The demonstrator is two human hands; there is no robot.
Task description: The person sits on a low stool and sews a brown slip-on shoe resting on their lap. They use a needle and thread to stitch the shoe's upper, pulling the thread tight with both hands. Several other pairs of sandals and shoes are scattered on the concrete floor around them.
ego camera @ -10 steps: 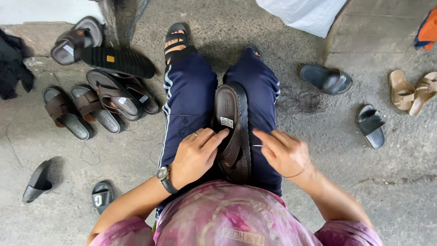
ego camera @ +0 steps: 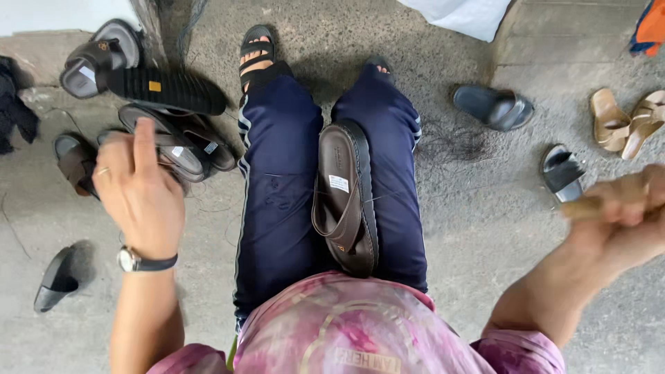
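Note:
A dark brown sandal (ego camera: 346,201) lies lengthwise on my lap, between my thighs in navy track trousers (ego camera: 277,180), with a white tag on its footbed. Neither hand touches it. My left hand (ego camera: 138,187) is raised out to the left over the pile of sandals, back towards me, index finger straight and the others curled; its palm is hidden. It wears a ring and a wristwatch (ego camera: 131,260). My right hand (ego camera: 623,215) is flung out to the right, blurred, fist closed on a short tan stick-like tool (ego camera: 589,206). A thin thread (ego camera: 395,196) runs off the sandal's right edge.
Several dark sandals (ego camera: 166,90) are heaped on the concrete floor at the left, one more black one (ego camera: 55,280) nearer me. On the right lie a dark slide (ego camera: 493,106), a black-and-grey slide (ego camera: 562,173) and tan sandals (ego camera: 623,121). White fabric (ego camera: 464,14) sits at the top.
Both hands have left the sandal on my lap and swung apart, the left up and out to the left, the right out to the right. The sandal stays on my lap.

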